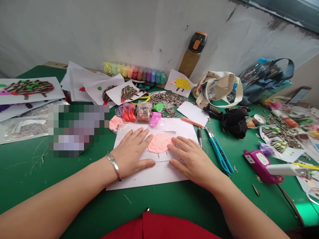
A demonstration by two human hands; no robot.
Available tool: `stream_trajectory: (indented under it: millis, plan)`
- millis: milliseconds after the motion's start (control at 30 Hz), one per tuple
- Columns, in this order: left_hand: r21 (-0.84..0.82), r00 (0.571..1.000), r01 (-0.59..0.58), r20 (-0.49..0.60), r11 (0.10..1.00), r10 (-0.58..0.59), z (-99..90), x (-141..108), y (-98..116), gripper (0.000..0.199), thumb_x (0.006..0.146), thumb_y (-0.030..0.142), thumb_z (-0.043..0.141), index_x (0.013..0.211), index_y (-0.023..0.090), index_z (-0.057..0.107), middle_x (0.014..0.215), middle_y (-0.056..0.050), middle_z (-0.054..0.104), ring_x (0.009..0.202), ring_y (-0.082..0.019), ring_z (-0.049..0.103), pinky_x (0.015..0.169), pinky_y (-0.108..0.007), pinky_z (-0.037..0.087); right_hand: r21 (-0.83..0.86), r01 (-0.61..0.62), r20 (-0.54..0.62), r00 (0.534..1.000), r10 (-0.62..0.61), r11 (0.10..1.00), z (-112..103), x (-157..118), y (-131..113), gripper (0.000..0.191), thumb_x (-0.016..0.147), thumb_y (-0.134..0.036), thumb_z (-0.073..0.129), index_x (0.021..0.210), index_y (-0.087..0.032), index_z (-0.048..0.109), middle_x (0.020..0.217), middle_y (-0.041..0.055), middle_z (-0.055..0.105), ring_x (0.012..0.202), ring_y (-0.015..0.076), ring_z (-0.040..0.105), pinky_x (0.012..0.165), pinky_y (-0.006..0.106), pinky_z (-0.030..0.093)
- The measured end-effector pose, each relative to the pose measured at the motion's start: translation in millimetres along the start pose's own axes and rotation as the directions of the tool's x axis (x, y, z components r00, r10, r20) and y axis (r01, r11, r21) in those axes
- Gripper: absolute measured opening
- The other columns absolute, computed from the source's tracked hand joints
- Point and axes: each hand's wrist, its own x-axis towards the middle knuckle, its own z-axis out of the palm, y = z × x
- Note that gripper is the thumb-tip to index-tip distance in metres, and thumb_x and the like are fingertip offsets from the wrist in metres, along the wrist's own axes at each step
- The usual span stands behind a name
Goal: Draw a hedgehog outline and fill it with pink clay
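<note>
A flat, rounded patch of pink modelling clay (159,143) lies on a white sheet of paper (149,177) in front of me, with thin drawn lines around it. My left hand (134,149) rests on the paper at the clay's left side, fingers stretched out. From the other side, my right hand (190,156) lies with fingers spread, its fingertips touching the clay's right edge. Just beyond the paper are clay packs: a pink lump (116,123), red (129,113), brown (144,113) and magenta (155,119).
A blue utility knife (220,154) and a pen (199,137) lie to the right. Sunflower seeds (166,99) are heaped behind. A bottle (193,54) leans against the wall, beside a cloth bag (219,88). A magenta glue gun (263,166) sits far right; seed-covered pictures (30,89) lie left.
</note>
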Motion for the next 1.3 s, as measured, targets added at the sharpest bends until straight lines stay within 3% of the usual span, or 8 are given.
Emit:
stream_trajectory:
  millis: [167,300,433,633,833,1067,1300]
  plan:
    - [0.013,1.000,0.009,0.013,1.000,-0.009,-0.2,-0.7,0.9,0.085,0.085,0.068,0.044,0.149,0.014,0.029,0.157,-0.013,0.019,0.144,-0.034,0.012,0.115,-0.052,0.013,0.112,0.001,-0.016,1.000,0.001,0.994,0.5,-2.7,6.8,0.055,0.096,-0.048,0.038,0.146,-0.026,0.034,0.148,0.0070,0.042,0.138,0.0272,0.033,0.110,0.054,0.030]
    - [0.010,1.000,0.009,0.012,1.000,-0.009,0.7,-0.7,0.5,0.085,0.085,0.068,0.045,0.149,0.015,0.029,0.157,-0.013,0.019,0.144,-0.034,0.012,0.115,-0.052,0.013,0.038,0.057,-0.025,0.998,-0.056,0.998,-3.0,-2.0,3.2,0.040,0.096,-0.044,0.041,0.131,-0.029,0.053,0.145,0.0073,0.046,0.136,0.0301,0.036,0.107,0.055,0.032]
    - [-0.003,1.000,0.001,-0.004,1.000,-0.001,1.3,-0.8,-0.6,0.085,0.085,0.068,0.044,0.149,0.015,0.030,0.157,-0.013,0.019,0.144,-0.035,0.012,0.115,-0.053,0.014,0.004,0.058,-0.019,0.998,-0.058,0.998,-5.1,-1.8,0.8,0.037,0.096,-0.042,0.042,0.127,-0.028,0.057,0.143,0.0081,0.047,0.134,0.0307,0.037,0.105,0.055,0.033]
    - [-0.017,1.000,0.008,0.003,1.000,-0.008,-0.3,-1.2,0.6,0.085,0.084,0.068,0.047,0.148,0.014,0.031,0.156,-0.013,0.020,0.144,-0.035,0.013,0.115,-0.053,0.014,0.119,0.015,-0.015,1.000,-0.013,0.993,-2.3,-5.6,8.7,0.054,0.096,-0.048,0.040,0.146,-0.029,0.034,0.149,0.0078,0.041,0.136,0.0277,0.034,0.109,0.054,0.031]
    - [-0.010,1.000,0.013,0.010,1.000,-0.013,-0.7,-0.9,0.7,0.084,0.085,0.067,0.046,0.149,0.015,0.030,0.157,-0.012,0.019,0.144,-0.034,0.012,0.115,-0.053,0.013,-0.014,0.052,-0.003,0.999,-0.052,0.999,-3.9,-2.9,-0.2,0.040,0.094,-0.044,0.045,0.131,-0.031,0.054,0.146,0.0089,0.044,0.135,0.0320,0.035,0.107,0.059,0.030]
    - [-0.030,1.000,-0.004,-0.021,1.000,0.004,0.9,-0.6,0.0,0.083,0.084,0.067,0.048,0.147,0.014,0.034,0.156,-0.014,0.022,0.143,-0.035,0.014,0.115,-0.053,0.013,-0.015,0.018,-0.091,0.996,-0.019,1.000,-1.3,-5.4,0.6,0.045,0.093,-0.049,0.044,0.136,-0.034,0.050,0.155,0.0085,0.029,0.142,0.0329,0.022,0.109,0.064,0.023]
    - [-0.037,1.000,-0.005,-0.025,0.999,0.004,-0.6,-2.2,0.3,0.083,0.084,0.066,0.049,0.147,0.014,0.033,0.156,-0.014,0.023,0.143,-0.036,0.015,0.114,-0.053,0.014,-0.034,0.054,-0.084,0.995,-0.056,0.998,2.0,-2.3,-3.9,0.044,0.093,-0.048,0.046,0.133,-0.031,0.053,0.153,0.0101,0.033,0.141,0.0345,0.024,0.109,0.066,0.020]
